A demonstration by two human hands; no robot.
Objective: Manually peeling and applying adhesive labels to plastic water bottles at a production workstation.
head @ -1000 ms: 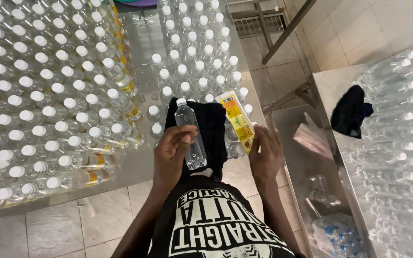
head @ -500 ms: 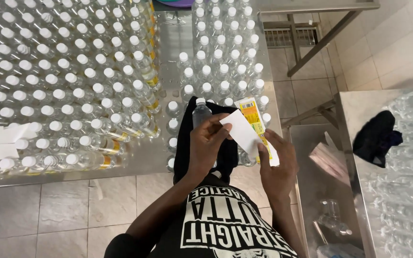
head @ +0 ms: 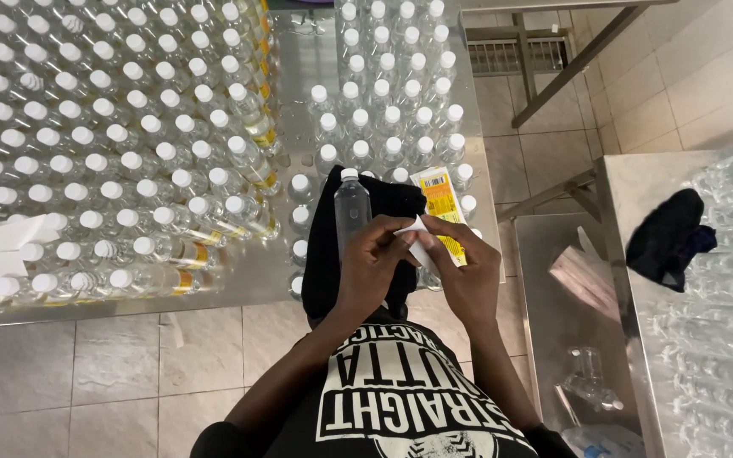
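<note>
A clear plastic bottle (head: 351, 208) with a white cap lies on a black cloth (head: 324, 254) at the steel table's near edge, with no hand on it. My right hand (head: 464, 276) holds a yellow and white label strip (head: 440, 197) just right of the bottle. With its fingertips, my left hand (head: 375, 263) pinches a white corner of a label (head: 409, 227) at the strip's lower end. Both hands meet over the cloth, close to my chest.
Many capped bottles stand in rows on the steel table (head: 299, 51), a large block at the left (head: 103, 127) and a smaller one behind the cloth (head: 392, 93). A second steel table at the right carries empty bottles (head: 723, 339) and a dark cloth (head: 668, 237). The floor is tiled.
My left hand has let go of the bottle and moved right to the label strip, where it now pinches a white corner. The bottle stays lying on the cloth.
</note>
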